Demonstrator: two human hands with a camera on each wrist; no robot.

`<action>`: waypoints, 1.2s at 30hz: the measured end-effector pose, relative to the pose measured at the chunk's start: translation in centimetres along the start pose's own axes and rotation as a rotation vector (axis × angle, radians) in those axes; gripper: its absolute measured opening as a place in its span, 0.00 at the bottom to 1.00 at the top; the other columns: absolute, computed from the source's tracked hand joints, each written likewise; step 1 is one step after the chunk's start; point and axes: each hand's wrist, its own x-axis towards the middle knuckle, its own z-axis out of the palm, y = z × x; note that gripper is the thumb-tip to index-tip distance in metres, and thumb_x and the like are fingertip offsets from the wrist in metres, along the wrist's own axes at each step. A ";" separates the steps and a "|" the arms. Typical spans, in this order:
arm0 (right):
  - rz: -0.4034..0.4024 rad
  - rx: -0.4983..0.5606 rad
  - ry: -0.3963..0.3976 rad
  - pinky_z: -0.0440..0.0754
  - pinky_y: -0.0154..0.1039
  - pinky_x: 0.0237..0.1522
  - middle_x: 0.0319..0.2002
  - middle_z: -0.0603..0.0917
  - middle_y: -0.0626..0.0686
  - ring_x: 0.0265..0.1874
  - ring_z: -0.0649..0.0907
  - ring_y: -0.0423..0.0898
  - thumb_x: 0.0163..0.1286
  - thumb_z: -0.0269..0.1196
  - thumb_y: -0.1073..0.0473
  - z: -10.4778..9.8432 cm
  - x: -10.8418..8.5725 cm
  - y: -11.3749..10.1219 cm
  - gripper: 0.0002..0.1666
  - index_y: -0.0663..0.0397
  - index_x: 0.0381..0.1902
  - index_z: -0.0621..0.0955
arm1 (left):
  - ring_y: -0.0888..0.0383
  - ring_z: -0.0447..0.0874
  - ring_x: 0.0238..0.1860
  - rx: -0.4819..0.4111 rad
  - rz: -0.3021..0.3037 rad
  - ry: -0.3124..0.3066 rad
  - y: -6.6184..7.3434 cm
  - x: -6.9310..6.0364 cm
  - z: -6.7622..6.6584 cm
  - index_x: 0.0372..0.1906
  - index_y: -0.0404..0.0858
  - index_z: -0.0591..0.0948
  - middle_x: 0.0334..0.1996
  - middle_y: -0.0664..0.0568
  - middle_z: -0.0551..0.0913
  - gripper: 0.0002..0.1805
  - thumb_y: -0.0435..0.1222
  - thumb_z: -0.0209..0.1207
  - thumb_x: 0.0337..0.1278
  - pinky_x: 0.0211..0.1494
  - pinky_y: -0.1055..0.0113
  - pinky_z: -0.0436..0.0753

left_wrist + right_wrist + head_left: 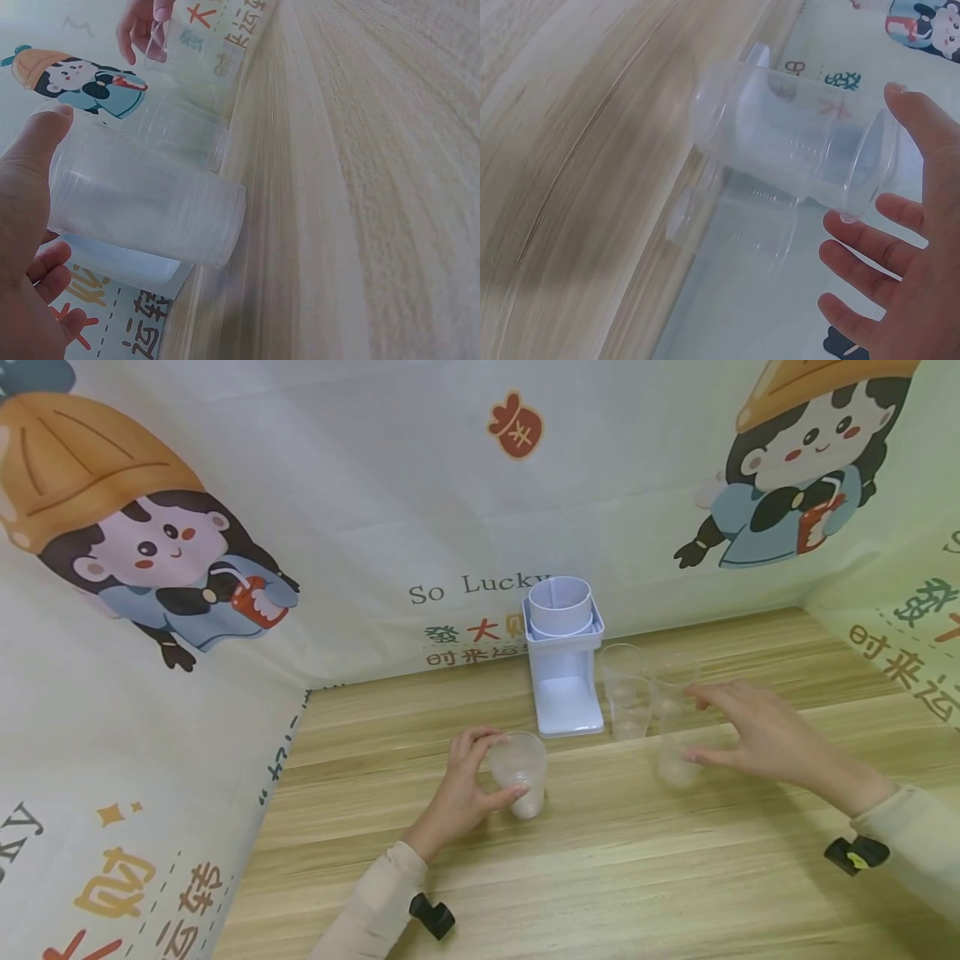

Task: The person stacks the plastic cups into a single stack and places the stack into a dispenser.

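On wood (637,877), clear cups (528,772), tube (562,612) in holder (568,706)

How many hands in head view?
2: the left hand round a clear cup, left of the white holder; the right hand at another clear cup, right of it. No other shows.

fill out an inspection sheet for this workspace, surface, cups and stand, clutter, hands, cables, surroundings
Surface: light wood-grain table.
Job's things: pale stand with a round top, upright; left clear cup, upright, single or nested unclear; right clear cup, upright; other clear cups beside the stand.
Clutter: nothing seen.
Hands: left hand holds the left clear cup; right hand has fingers spread near the right clear cup's rim, contact unclear.
Cables: nothing seen.
Surroundings: pale backdrop with cartoon figures and lettering.
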 end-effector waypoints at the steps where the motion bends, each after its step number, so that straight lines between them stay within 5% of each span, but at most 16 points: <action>1: -0.005 0.004 0.004 0.77 0.60 0.51 0.46 0.86 0.56 0.47 0.83 0.56 0.51 0.76 0.41 0.0 0.0 -0.2 0.46 0.58 0.63 0.74 | 0.48 0.60 0.66 0.002 -0.001 -0.001 0.0 0.0 0.0 0.60 0.41 0.74 0.64 0.47 0.68 0.35 0.43 0.75 0.46 0.66 0.46 0.68; 36: -0.151 0.095 -0.020 0.77 0.57 0.58 0.50 0.86 0.52 0.53 0.83 0.52 0.53 0.72 0.35 4.2 4.0 -5.8 0.44 0.54 0.62 0.77 | 0.47 0.59 0.66 -0.014 -0.009 -0.013 -0.1 0.0 -0.1 0.61 0.41 0.74 0.65 0.47 0.68 0.36 0.41 0.75 0.45 0.66 0.47 0.67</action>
